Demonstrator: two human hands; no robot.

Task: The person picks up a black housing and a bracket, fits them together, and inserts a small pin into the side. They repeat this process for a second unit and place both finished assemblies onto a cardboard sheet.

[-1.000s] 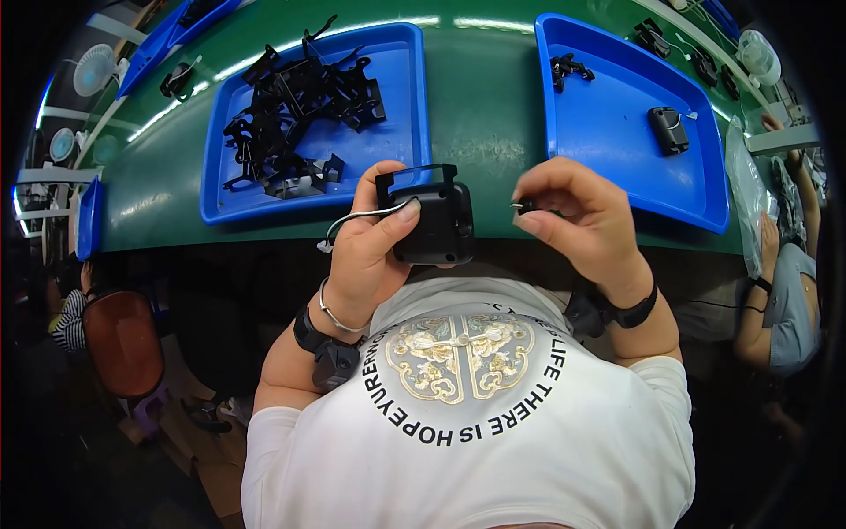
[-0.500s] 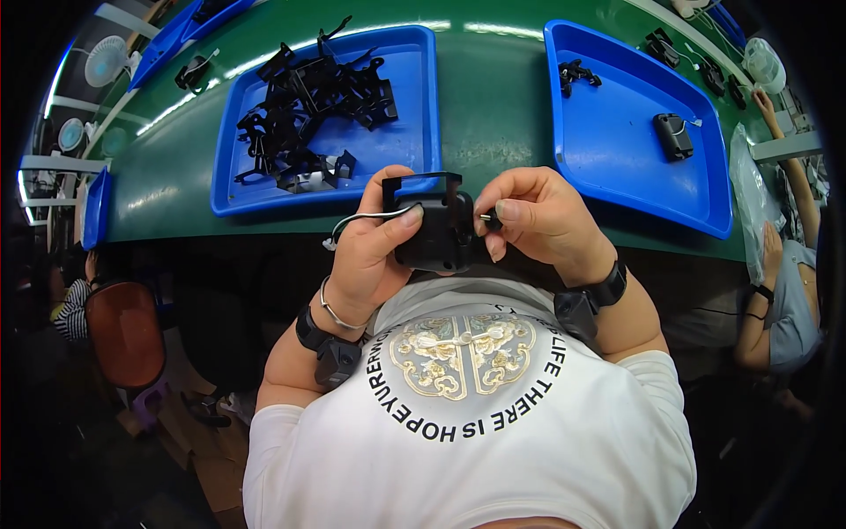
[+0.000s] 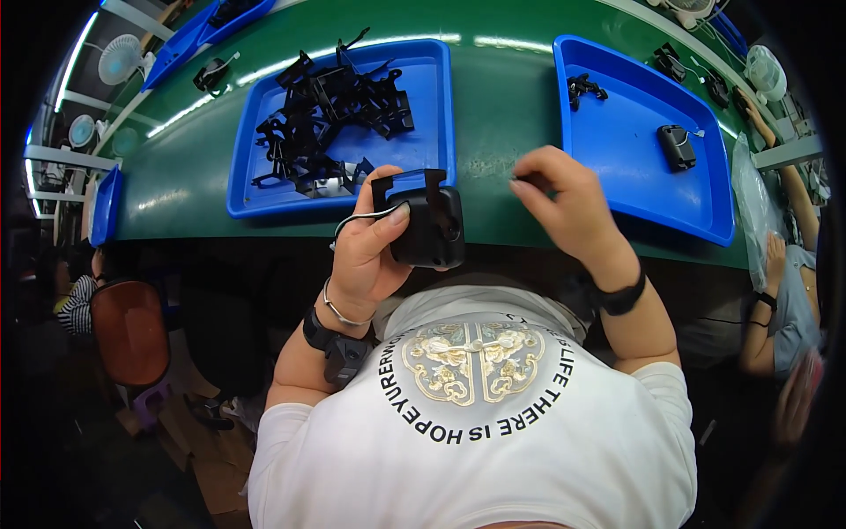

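Note:
My left hand (image 3: 363, 251) is closed round a black plastic housing (image 3: 435, 229), its thumb pressed on the near left side. A black bracket (image 3: 410, 180) stands up along the housing's far edge. From under the thumb a thin black-and-white cable (image 3: 348, 220) curves out to the left. My right hand (image 3: 568, 204) is raised over the table edge, apart from the housing, with thumb and forefinger brought together. A tiny dark spot shows at those fingertips; too small to tell what it is.
Beyond my left hand, a blue tray (image 3: 446, 106) holds a heap of black brackets (image 3: 330, 106). Another blue tray (image 3: 648, 198) at right contains small black parts (image 3: 584, 90) and a wired black housing (image 3: 676, 147). A co-worker's hand (image 3: 775, 260) is by a clear plastic bag (image 3: 749, 207).
My right hand has moved from the housing's right side, away to the right and farther out; the small black metal-tipped part it pinched is no longer plainly visible. The left hand has tilted the housing slightly.

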